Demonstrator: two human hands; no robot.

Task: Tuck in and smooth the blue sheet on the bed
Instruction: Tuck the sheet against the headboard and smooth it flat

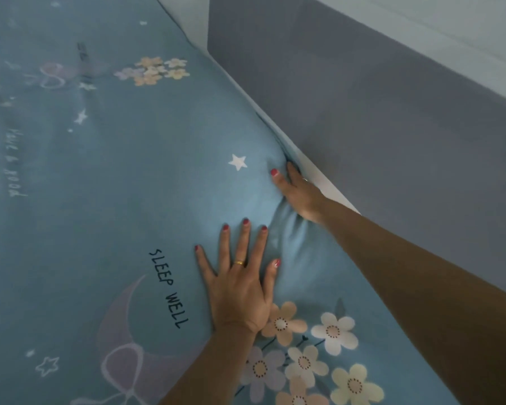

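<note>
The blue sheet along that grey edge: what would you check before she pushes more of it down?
1. Left hand flat on the blue sheet, pinning it: ok.
2. Right hand at the sheet edge, by the grey headboard: ok.
3. Right fingers fully in the gap: cannot tell, hidden.
4. Cloth between the hands smooth: not ok, wrinkled.
5. Sheet farther up the edge tucked: cannot tell.

single head-worn wide-angle view, looking forward and steeply down, close over the blue sheet (100,171), grey panel (362,97) across the frame's upper right
</note>
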